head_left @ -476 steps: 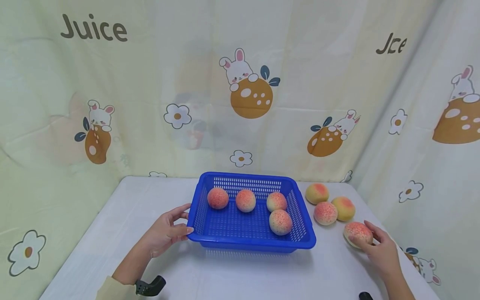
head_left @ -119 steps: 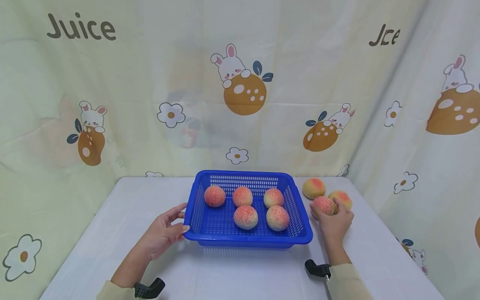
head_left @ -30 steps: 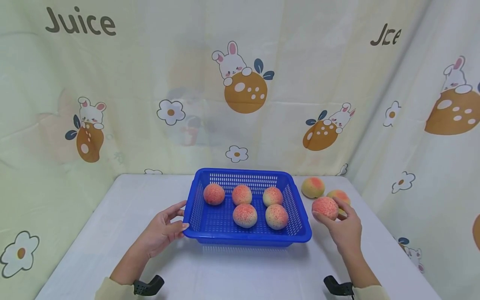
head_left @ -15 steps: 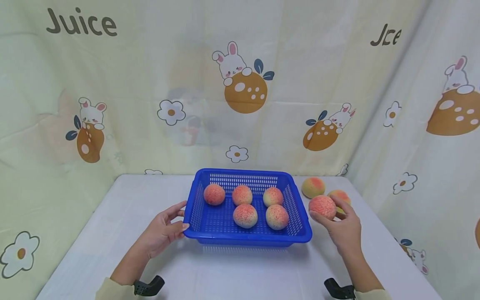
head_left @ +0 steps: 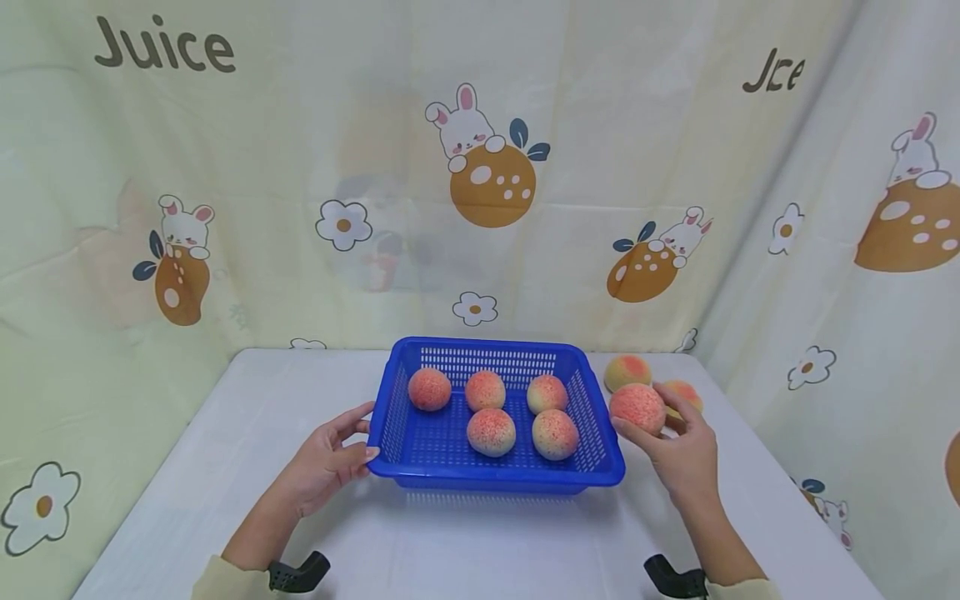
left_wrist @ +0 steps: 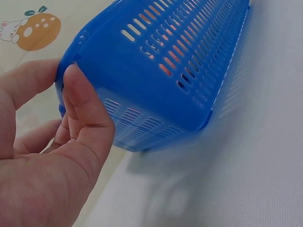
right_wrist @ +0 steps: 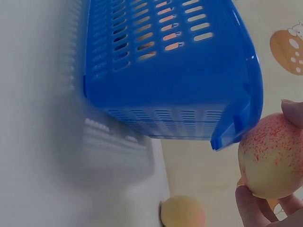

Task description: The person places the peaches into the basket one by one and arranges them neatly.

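A blue plastic basket [head_left: 495,477] with slotted walls stands mid-table, holding several speckled pink-and-cream peaches, one of them a peach [head_left: 491,432] near its front middle. My left hand [head_left: 327,467] pinches the basket's left rim between thumb and fingers; the left wrist view shows the thumb [left_wrist: 78,87] on the outside of the corner. In my right hand [head_left: 686,454] is another speckled peach [head_left: 637,408], gripped between thumb and fingers just outside the basket's right rim. The right wrist view has this peach [right_wrist: 272,158] close against the rim's corner.
Behind the right hand lie two yellow-and-red peaches, one peach [head_left: 627,372] at the back and another peach [head_left: 684,395] partly hidden by the hand. A white cloth covers the table [head_left: 480,550]. A printed curtain [head_left: 300,125] hangs behind and to the right.
Since the oldest frame, one peach has gone into the basket's front middle. My right hand has since picked up another peach and moved it left toward the rim. My left hand keeps its hold.
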`<state>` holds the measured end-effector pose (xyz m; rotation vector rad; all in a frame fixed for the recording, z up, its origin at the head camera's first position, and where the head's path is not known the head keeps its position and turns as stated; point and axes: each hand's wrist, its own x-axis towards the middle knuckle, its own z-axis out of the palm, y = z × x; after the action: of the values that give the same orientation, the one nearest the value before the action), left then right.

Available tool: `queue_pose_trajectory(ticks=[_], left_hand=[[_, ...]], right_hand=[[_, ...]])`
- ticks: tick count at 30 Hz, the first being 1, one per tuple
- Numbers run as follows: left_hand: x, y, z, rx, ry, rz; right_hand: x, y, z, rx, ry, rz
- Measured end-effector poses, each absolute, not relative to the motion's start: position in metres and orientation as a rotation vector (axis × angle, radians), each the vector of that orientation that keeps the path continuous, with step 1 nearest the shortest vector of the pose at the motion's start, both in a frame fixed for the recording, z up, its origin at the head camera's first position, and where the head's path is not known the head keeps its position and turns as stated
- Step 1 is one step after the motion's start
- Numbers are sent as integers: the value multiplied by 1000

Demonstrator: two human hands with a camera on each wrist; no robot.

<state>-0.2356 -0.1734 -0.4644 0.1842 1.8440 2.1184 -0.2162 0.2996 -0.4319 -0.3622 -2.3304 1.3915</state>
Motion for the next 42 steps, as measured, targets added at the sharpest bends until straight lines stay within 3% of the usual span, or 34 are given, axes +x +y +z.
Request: queue_pose_trajectory(ticks=[42], left_hand=[[-234,-172,-462,166,1870,2108]], right_hand=[[-229,244,-420,-93,-2392,1577]])
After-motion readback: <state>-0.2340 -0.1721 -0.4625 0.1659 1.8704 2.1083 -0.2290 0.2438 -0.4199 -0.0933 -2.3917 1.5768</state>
